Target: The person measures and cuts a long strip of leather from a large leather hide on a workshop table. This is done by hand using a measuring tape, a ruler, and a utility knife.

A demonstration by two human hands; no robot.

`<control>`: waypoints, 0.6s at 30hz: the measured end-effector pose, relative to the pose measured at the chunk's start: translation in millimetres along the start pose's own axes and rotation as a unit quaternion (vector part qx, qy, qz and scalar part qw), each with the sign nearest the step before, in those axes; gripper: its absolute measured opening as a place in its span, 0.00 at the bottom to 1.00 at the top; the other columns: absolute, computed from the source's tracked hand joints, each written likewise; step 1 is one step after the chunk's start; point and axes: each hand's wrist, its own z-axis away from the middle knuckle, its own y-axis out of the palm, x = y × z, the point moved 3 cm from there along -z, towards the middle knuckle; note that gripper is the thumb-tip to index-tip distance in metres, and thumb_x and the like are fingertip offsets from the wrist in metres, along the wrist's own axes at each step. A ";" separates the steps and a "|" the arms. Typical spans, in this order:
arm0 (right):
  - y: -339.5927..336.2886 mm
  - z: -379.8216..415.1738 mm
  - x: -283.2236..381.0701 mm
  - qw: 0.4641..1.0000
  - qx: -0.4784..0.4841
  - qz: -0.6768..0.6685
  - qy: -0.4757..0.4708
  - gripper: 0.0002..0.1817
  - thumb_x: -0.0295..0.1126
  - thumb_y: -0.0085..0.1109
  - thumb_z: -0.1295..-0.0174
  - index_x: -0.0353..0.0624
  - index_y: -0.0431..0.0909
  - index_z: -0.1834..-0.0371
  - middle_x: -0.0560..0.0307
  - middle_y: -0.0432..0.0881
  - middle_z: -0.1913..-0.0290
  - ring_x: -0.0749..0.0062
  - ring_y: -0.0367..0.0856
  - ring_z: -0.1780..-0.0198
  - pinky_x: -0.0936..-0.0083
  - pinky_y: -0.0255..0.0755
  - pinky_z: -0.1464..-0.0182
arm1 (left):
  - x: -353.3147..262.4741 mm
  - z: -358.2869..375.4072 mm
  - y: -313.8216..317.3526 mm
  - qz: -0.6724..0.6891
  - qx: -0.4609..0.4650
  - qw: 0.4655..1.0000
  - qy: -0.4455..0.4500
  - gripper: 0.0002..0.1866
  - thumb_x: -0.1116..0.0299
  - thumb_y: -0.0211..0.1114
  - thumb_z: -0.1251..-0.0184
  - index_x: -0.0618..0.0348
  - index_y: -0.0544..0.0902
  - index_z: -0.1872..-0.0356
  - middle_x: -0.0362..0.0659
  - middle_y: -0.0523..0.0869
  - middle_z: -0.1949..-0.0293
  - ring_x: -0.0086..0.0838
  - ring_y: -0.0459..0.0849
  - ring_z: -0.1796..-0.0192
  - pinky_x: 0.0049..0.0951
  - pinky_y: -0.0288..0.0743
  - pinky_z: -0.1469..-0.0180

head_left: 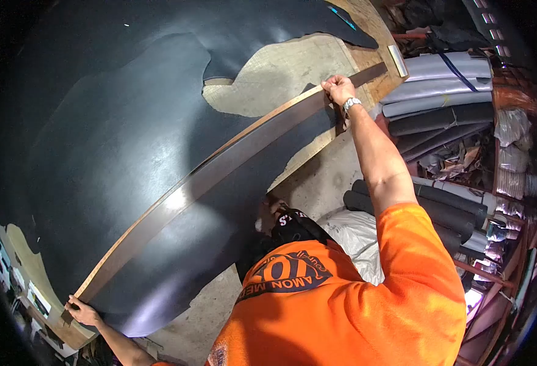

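A big sheet of black leather (116, 152) lies spread flat over the bench (280, 73) and covers most of it. A long straight metal ruler (220, 168) lies across the leather, slanting from low on the left to high on the right. At the low end, the left hand (82, 311) presses down on the ruler's tip — its fingers are spread and lie flat, not wrapped around anything. At the high end, the right hand (337, 88) rests on the ruler's edge with its fingers curled together over it — a watch (351, 104) sits on that wrist. The person wears an orange shirt (354, 293). Further right, rolls of grey and black material (439, 91) lie stacked beside the bench.
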 end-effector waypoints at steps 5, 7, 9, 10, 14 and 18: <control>-9.6 13.2 17.9 0.996 -0.026 0.070 -0.040 0.11 0.37 0.77 0.42 0.41 0.86 0.70 0.59 0.87 0.73 0.75 0.83 0.71 0.72 0.78 0.65 | -3.2 2.4 -3.9 0.011 0.011 1.000 0.001 0.45 0.28 0.52 0.26 0.65 0.78 0.31 0.56 0.77 0.28 0.51 0.72 0.26 0.45 0.62 0.24; -21.3 12.0 23.0 0.999 0.009 0.024 -0.037 0.11 0.36 0.77 0.42 0.42 0.86 0.68 0.60 0.86 0.74 0.76 0.81 0.74 0.72 0.76 0.69 | -4.2 -4.3 -4.6 -0.004 -0.014 1.000 0.027 0.43 0.32 0.55 0.26 0.68 0.81 0.35 0.62 0.81 0.34 0.54 0.78 0.31 0.48 0.70 0.30; -46.2 19.5 52.1 0.987 0.142 -0.054 -0.048 0.10 0.34 0.76 0.38 0.42 0.85 0.62 0.65 0.83 0.75 0.81 0.76 0.79 0.78 0.70 0.76 | -1.2 -16.2 -5.6 -0.020 0.005 0.999 0.026 0.41 0.34 0.57 0.26 0.70 0.83 0.38 0.64 0.84 0.39 0.56 0.81 0.36 0.49 0.74 0.34; -68.2 33.7 82.5 0.986 0.155 -0.034 -0.053 0.13 0.36 0.76 0.37 0.41 0.86 0.56 0.66 0.82 0.75 0.83 0.75 0.79 0.81 0.70 0.77 | -9.1 -18.8 -13.1 -0.064 -0.011 0.996 0.066 0.37 0.38 0.60 0.24 0.73 0.85 0.44 0.65 0.88 0.49 0.54 0.87 0.45 0.48 0.78 0.42; -180.2 80.1 220.7 0.946 0.179 -0.014 -0.270 0.19 0.44 0.72 0.34 0.48 0.86 0.45 0.69 0.82 0.72 0.85 0.77 0.74 0.82 0.73 0.71 | -16.7 -100.3 -50.4 0.034 0.031 0.983 0.176 0.33 0.42 0.59 0.21 0.71 0.87 0.51 0.59 0.90 0.55 0.46 0.88 0.54 0.43 0.78 0.48; -336.7 129.7 280.1 0.902 -0.061 0.142 -0.402 0.19 0.44 0.72 0.36 0.46 0.87 0.46 0.67 0.84 0.67 0.82 0.79 0.69 0.77 0.76 0.66 | -52.3 -179.8 -202.1 0.104 -0.109 0.984 0.092 0.34 0.38 0.57 0.22 0.66 0.89 0.51 0.49 0.92 0.54 0.33 0.88 0.53 0.34 0.77 0.48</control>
